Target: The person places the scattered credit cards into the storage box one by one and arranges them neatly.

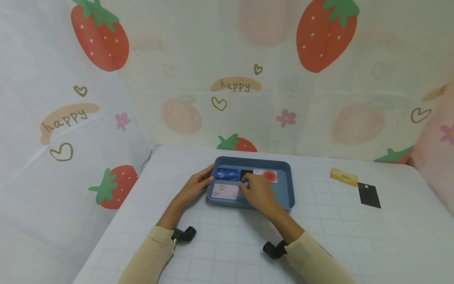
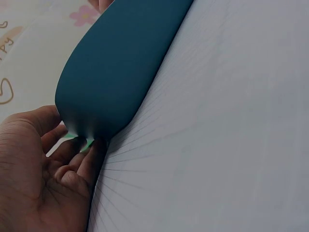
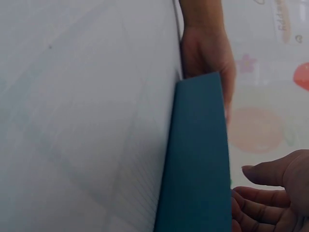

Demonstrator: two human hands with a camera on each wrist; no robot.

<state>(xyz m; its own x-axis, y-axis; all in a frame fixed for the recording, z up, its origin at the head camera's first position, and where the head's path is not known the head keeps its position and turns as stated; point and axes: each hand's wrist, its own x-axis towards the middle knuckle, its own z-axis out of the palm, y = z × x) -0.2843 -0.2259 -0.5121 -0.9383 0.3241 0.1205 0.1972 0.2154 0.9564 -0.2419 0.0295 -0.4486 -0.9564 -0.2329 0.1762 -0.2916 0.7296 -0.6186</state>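
A blue-grey tray (image 1: 288, 189) holds several cards. The left hand (image 1: 193, 185) grips the tray's left end; in the left wrist view its fingers (image 2: 58, 151) bend against the outer wall. Over the tray's middle is the right hand (image 1: 260, 191), its thumb and index finger apart, near a partly hidden black card (image 1: 244, 174). Beside that card lie a blue VIP card (image 1: 227, 174) on the left and a white card with a red circle (image 1: 269, 176) on the right. A white flower-patterned card (image 1: 225, 191) sits in the front left. The hand hides part of the tray floor.
On the table right of the tray lie a gold card (image 1: 343, 177) and another black card (image 1: 369, 195), their corners close together. A strawberry-printed cloth (image 1: 227, 114) hangs behind and beside the white table (image 1: 227, 252).
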